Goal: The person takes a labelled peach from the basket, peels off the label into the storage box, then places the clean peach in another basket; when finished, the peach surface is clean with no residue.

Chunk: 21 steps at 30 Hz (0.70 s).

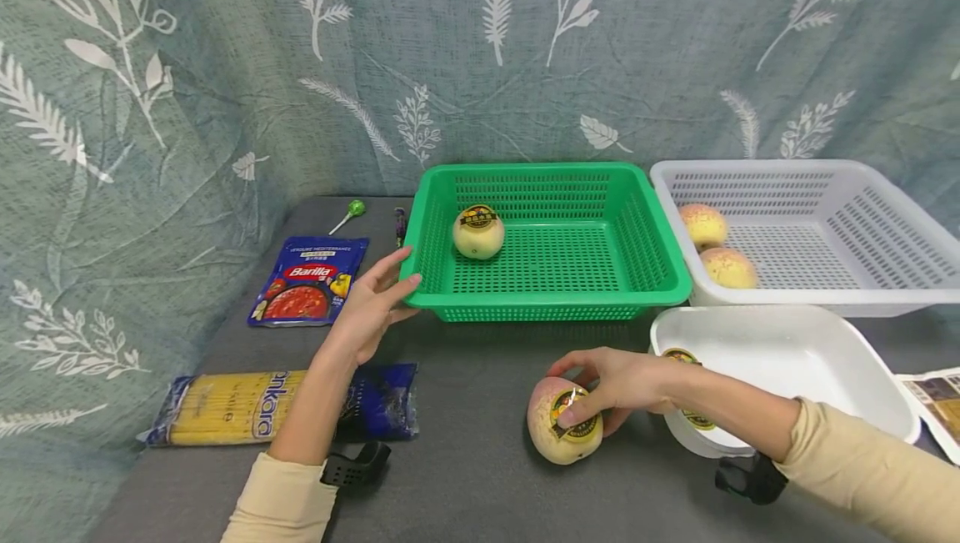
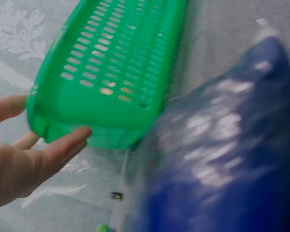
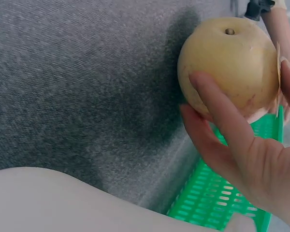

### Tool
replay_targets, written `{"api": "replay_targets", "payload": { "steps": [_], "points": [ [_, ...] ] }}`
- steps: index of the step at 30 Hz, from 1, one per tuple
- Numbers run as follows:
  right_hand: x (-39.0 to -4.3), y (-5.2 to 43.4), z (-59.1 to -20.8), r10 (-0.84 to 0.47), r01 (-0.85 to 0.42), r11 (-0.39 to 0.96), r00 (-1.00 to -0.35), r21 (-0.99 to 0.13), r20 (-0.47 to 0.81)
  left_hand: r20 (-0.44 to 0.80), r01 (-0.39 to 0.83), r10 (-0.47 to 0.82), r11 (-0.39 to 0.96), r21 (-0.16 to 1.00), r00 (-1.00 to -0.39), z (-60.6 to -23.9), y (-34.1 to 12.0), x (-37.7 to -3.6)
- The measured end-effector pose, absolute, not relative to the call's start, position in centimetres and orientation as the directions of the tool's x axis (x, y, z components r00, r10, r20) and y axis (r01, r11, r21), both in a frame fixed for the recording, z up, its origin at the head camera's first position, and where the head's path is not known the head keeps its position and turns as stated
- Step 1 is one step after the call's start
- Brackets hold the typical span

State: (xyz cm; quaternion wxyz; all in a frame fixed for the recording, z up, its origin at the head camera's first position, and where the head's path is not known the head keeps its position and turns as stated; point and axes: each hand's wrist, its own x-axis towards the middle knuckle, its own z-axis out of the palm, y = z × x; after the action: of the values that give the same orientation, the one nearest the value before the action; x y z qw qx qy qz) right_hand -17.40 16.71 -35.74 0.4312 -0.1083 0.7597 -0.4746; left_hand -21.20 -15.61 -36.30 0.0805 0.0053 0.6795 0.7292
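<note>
Okay, so I've got a round pale-yellow peach with a pink blush and a black-and-gold label (image 1: pixel 547 422) pinched in the right hand (image 1: pixel 611 380), over the dark grey cloth-like tabletop (image 1: pixel 472 401) in front of the green slotted plastic basket (image 1: pixel 540 299). Can't tell if its underside touches down. The left hand (image 1: pixel 371 305) has its fingers fairly spread, touching that basket's left front corner.

Progress-wise I'd say partway: one labelled pale peach (image 1: pixel 477 243) sits inside the green basket, near its left end, while mine isn't in any container, so placing it is left, I guess. Two blushed peaches (image 1: pixel 729 269) lie in the light grey slotted plastic basket (image 1: pixel 810 234). My forearm blocks part of the white smooth-sided tub (image 1: pixel 780 351), so no clue how many are there.
</note>
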Motion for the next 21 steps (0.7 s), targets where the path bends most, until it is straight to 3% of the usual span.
{"api": "replay_targets", "payload": {
  "steps": [6, 9, 15, 21],
  "points": [
    [-17.1, 16.9, -36.0, -0.561, 0.241, 0.508, -0.636, -0.827, -0.530, 0.032, 0.032, -0.047, 0.005, 0.999, -0.998, -33.7, -16.4, -19.8],
    [-16.9, 16.9, -36.0, -0.561, 0.237, 0.498, -0.646, -0.834, -0.518, 0.112, 0.113, -0.045, -0.022, 0.993, -0.993, -32.3, -15.9, -18.6],
    [-16.6, 17.0, -36.2, -0.554, 0.224, 0.484, -0.670, -0.846, -0.494, 0.183, 0.170, 0.223, -0.077, 0.982, -0.958, -31.9, -13.2, -17.0],
    [-16.4, 17.1, -36.4, -0.545, 0.239, 0.468, -0.680, -0.851, -0.491, -0.001, 0.048, 0.527, 0.079, 0.996, -0.850, -33.7, -10.2, -16.4]
  ]
}}
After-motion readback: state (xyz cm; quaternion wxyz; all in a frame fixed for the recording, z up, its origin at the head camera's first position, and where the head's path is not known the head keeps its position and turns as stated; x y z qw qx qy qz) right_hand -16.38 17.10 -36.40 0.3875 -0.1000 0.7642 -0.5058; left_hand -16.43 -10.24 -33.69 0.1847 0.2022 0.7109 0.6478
